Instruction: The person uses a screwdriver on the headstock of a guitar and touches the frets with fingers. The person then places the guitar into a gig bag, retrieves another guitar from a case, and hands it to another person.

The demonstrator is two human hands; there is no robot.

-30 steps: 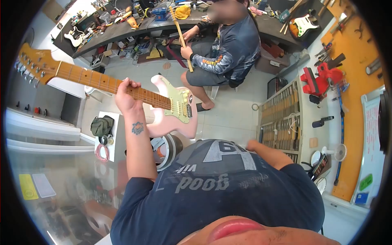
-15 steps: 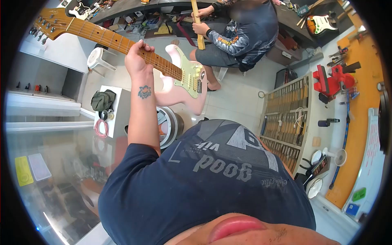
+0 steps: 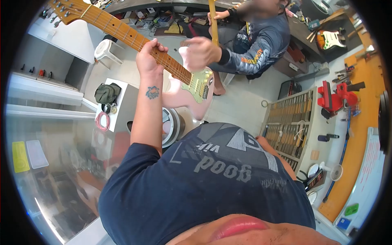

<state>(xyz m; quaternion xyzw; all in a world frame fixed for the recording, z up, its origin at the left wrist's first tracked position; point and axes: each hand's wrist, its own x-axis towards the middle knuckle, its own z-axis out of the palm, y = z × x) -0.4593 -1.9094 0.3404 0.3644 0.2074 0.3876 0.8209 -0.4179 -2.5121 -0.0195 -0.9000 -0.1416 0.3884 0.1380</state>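
Note:
My left hand (image 3: 151,59) is wrapped around the maple neck of a pale pink electric guitar (image 3: 196,102), which hangs ahead of me with its headstock up to the left. The guitar has a mint-green pickguard. A seated co-worker's hand (image 3: 202,53), blurred, is raised in front of the guitar's upper horn; whether it touches the guitar I cannot tell. The co-worker's other hand (image 3: 220,15) holds a bare wooden neck (image 3: 213,24). Part of my right forearm (image 3: 277,155) shows beside my shirt, but my right hand is out of sight.
A cluttered workbench (image 3: 155,5) runs along the back. At left are a white stool (image 3: 108,51) and a cabinet with a green bag (image 3: 108,93). A round bin (image 3: 173,126) stands below the guitar. Wooden racks (image 3: 288,122) and a red vise (image 3: 337,98) are at right.
The co-worker's nearer hand has left the bare neck and risen in front of the pink guitar. The guitar and my left hand have shifted right and slightly up in view. The camera view has tilted.

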